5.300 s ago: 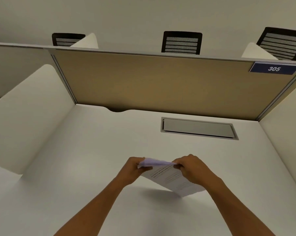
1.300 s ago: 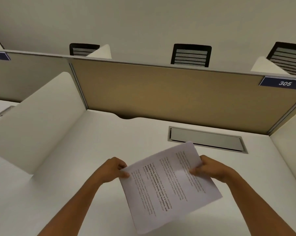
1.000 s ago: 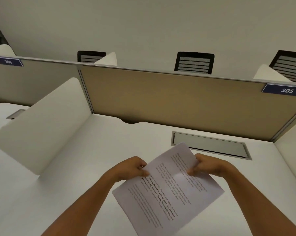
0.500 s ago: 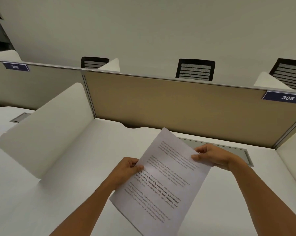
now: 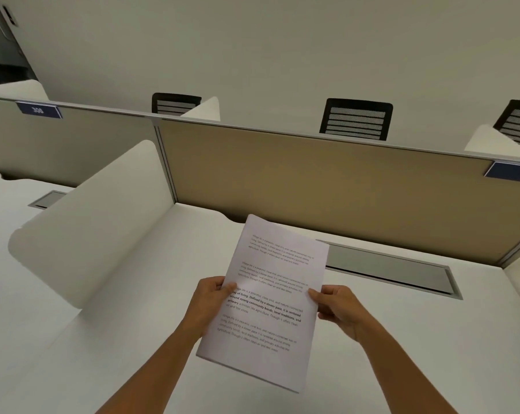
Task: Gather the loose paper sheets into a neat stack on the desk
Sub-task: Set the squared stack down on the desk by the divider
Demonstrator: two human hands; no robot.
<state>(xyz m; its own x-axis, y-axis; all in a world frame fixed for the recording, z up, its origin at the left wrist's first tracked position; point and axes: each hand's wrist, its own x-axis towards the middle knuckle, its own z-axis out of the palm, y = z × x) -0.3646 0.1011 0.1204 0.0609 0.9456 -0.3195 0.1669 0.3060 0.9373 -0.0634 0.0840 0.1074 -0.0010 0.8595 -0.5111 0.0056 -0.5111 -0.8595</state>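
Pinching the printed paper sheets [image 5: 270, 306] at mid-height on both long edges, the left hand [image 5: 210, 303] and right hand [image 5: 339, 309] keep fingers closed on them above the white tabletop [image 5: 127, 309]; they look light, floppy and prone to fanning, so edge grips suit.

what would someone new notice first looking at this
A white stack of printed paper sheets held above the white desk, left hand and right hand pinching its side edges. Behind it stands a tan fabric partition, with a grey metal cable hatch at its foot.
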